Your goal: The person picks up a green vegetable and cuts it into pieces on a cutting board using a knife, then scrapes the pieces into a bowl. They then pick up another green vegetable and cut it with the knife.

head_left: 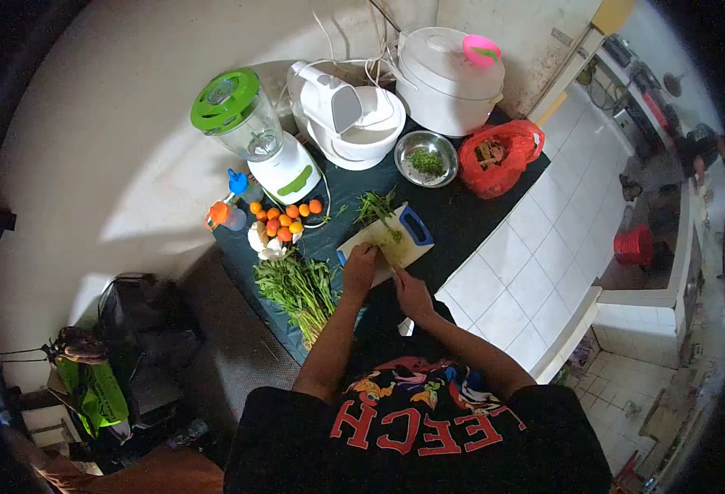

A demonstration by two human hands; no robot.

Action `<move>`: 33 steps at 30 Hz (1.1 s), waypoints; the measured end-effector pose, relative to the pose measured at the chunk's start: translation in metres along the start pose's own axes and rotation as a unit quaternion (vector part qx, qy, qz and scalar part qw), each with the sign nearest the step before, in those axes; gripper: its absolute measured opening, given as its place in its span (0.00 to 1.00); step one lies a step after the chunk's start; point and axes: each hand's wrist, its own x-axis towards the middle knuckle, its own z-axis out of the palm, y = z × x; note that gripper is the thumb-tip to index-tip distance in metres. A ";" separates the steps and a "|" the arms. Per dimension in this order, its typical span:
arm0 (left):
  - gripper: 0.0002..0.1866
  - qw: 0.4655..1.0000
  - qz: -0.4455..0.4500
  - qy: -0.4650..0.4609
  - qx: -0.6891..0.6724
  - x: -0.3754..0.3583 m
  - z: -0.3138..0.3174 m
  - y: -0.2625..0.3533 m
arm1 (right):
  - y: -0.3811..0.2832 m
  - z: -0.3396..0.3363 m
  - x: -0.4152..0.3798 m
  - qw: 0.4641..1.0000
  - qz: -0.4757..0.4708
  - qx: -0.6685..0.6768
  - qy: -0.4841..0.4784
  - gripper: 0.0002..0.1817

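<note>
A white cutting board (407, 253) with blue ends lies on the dark tabletop in front of me. My right hand (412, 295) is closed around a knife (388, 262), its blade angled over the board and its handle mostly hidden. My left hand (361, 265) rests on the board's left part with fingers curled together; what they hold, if anything, is too small to make out. Chopped green bits (392, 237) lie just beyond the fingers. Leafy greens (374, 207) sit at the board's far edge. A larger bunch of leafy stems (296, 296) lies left of my left forearm.
Orange tomatoes (284, 220) and garlic (270, 244) lie left. Behind stand a green-lidded blender (284, 169), a white mixer (335, 103) and a large white lidded container (449, 90). A metal bowl (407, 170) of chopped greens stands beside a red plastic bag (494, 177) at the table's right.
</note>
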 end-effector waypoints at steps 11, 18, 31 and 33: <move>0.11 0.999 -0.016 -0.008 0.030 0.002 -0.004 0.005 | 0.002 0.001 0.004 1.000 -0.029 0.010 -0.006 0.20; 0.13 1.000 -0.018 0.008 0.007 -0.005 -0.011 0.010 | 0.010 0.009 0.018 1.000 0.013 0.000 -0.021 0.21; 0.12 1.000 -0.024 0.017 0.000 0.003 -0.002 0.008 | 0.012 0.000 -0.001 0.996 -0.063 -0.055 -0.022 0.22; 0.12 0.999 -0.030 0.013 -0.001 0.003 -0.004 0.009 | 0.011 0.002 0.002 0.997 -0.034 -0.064 -0.028 0.22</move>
